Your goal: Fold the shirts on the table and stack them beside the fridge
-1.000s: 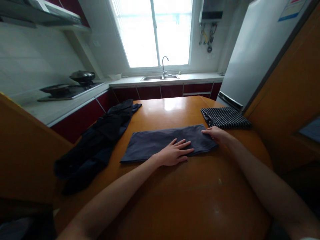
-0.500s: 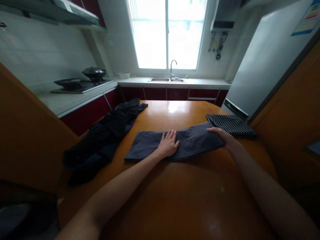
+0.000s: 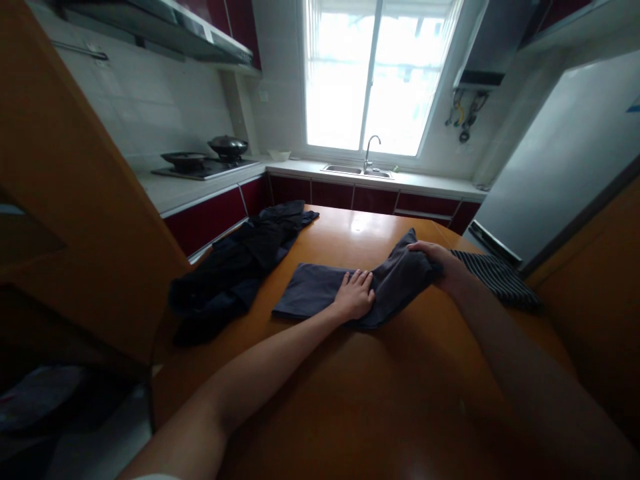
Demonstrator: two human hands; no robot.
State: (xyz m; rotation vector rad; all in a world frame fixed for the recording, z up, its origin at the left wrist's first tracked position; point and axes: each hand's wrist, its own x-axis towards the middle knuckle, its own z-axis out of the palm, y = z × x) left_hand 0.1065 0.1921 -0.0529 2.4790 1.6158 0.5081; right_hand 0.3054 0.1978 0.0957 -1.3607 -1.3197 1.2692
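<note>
A dark grey folded garment (image 3: 315, 290), perhaps trousers, lies across the wooden table (image 3: 340, 400). My left hand (image 3: 356, 295) rests flat on its middle with the fingers spread. At the garment's right end my right hand (image 3: 440, 262) grips the cloth between thumb and fingers. That end is raised off the table and bends upward beside my left hand, while the left end stays flat. Part of the gripped edge is hidden behind my right hand.
A heap of dark clothes (image 3: 240, 260) lies along the table's left side. A black-and-white striped folded cloth (image 3: 497, 277) sits at the right, partly behind my right arm. Beyond are a counter with a sink (image 3: 345, 169), a stove with pans (image 3: 227, 147) and a fridge (image 3: 565, 147).
My right hand has lifted the garment's right end off the table and brought it slightly inward. My left hand stays pressed on the middle. The camera view has turned left and tilted.
</note>
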